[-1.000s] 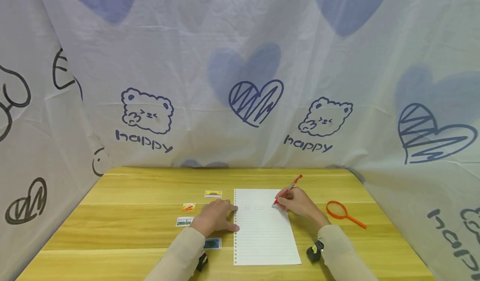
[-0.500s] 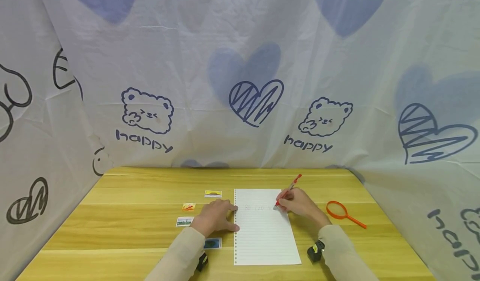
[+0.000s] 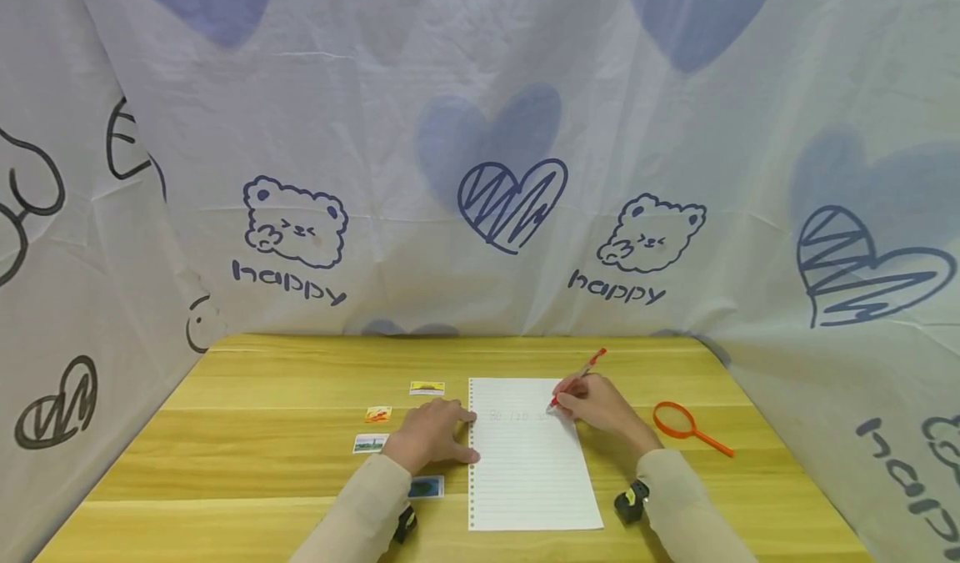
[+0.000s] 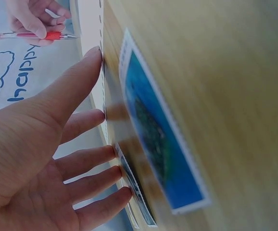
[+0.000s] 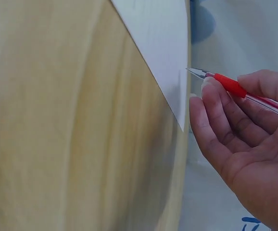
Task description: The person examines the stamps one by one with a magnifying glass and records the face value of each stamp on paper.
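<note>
Right hand (image 3: 600, 404): pinching a red pen (image 5: 230, 85) between thumb and fingers, nib (image 5: 195, 72) toward the right end of a faint row of writing (image 3: 519, 417). Cannot tell whether it meets the page just now. Left hand (image 3: 429, 434): fingers spread, fairly straight; a fingertip and the thumb at the punched edge of the ruled paper (image 3: 532, 480), apparently steadying it. Paper lies flat on the surface (image 3: 262, 429) between both hands.

Progress, judged: one row begun near the top, too pale to read surely, probably unfinished. Ruled lines below the right hand show no marks; whether they are to be filled is unclear.

Nearby: yellow card (image 3: 427, 389) beyond left hand's fingers; orange card (image 3: 378, 414) and green-and-white card (image 3: 370, 444) left of it; blue card (image 3: 426, 487) below its palm. Magnifying glass (image 3: 712, 443) right of right hand, apart, unheld.
</note>
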